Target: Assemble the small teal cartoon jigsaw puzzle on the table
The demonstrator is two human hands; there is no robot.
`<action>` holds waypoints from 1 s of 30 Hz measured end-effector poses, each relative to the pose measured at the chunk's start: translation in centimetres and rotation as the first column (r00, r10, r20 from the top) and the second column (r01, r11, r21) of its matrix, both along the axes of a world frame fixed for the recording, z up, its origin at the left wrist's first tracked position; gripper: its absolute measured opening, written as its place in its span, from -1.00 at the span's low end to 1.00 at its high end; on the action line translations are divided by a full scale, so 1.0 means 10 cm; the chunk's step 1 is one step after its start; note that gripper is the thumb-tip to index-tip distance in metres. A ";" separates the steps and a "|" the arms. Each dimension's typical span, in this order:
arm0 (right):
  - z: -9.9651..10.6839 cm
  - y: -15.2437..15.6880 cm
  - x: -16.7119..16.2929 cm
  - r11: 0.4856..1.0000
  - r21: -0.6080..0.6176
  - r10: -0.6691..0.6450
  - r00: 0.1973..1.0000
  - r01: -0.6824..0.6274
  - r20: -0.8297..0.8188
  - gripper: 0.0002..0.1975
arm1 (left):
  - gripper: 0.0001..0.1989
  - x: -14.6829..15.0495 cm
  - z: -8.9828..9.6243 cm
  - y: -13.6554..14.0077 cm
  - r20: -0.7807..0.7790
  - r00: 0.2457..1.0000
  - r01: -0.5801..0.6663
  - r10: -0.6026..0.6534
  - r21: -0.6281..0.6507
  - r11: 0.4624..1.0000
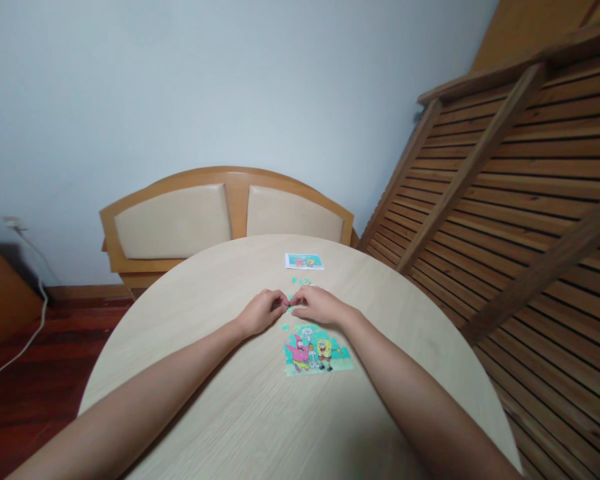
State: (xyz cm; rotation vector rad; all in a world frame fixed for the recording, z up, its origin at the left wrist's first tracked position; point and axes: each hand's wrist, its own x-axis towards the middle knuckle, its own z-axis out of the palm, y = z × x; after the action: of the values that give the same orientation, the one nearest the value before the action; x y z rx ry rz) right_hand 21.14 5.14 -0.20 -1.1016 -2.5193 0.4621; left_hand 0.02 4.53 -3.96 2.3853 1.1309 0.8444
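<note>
My left hand (263,311) and my right hand (320,305) meet at their fingertips over the middle of the table. Both are closed in a pinch around a small teal jigsaw puzzle piece (290,308), which the fingers mostly hide. Just below them lies a partly assembled jigsaw puzzle (313,353) with a pink starfish, a grey-green figure and a yellow square figure on teal. Its upper edge is uneven. One loose puzzle piece (285,327) lies by its upper left corner. Several more loose teal pieces (301,281) are scattered beyond my hands.
A reference picture card (305,261) with the same characters lies toward the far side of the round wooden table (205,287). Behind the table stands a padded headboard (175,223) against the wall. A slatted wooden frame (505,187) leans at the right.
</note>
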 end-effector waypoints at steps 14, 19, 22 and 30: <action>-0.13 -0.04 -0.04 0.968 -0.241 -0.105 0.981 0.063 -0.164 -0.92 | -0.81 0.05 0.09 -0.15 -0.088 0.995 -0.030 0.040 0.109 0.994; -0.27 -0.08 -0.03 0.957 -0.287 -0.133 0.929 0.030 -0.346 -0.85 | -0.84 0.05 0.08 -0.18 -0.059 0.998 -0.015 0.019 0.064 0.998; -0.32 -0.12 -0.01 0.956 -0.295 -0.120 0.897 -0.012 -0.425 -0.84 | -0.81 0.06 0.07 -0.18 -0.010 1.000 0.002 -0.002 0.009 1.000; -0.27 -0.15 0.05 0.929 -0.363 -0.099 0.889 -0.079 -0.448 -0.80 | -0.81 0.07 0.14 -0.25 0.118 0.992 0.050 -0.042 -0.070 0.996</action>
State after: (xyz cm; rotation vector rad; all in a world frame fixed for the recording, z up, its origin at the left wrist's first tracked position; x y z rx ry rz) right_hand 21.60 3.66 -2.95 -0.9805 -2.0485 1.0974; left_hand 0.72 2.04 -2.56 2.2630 1.0395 0.8989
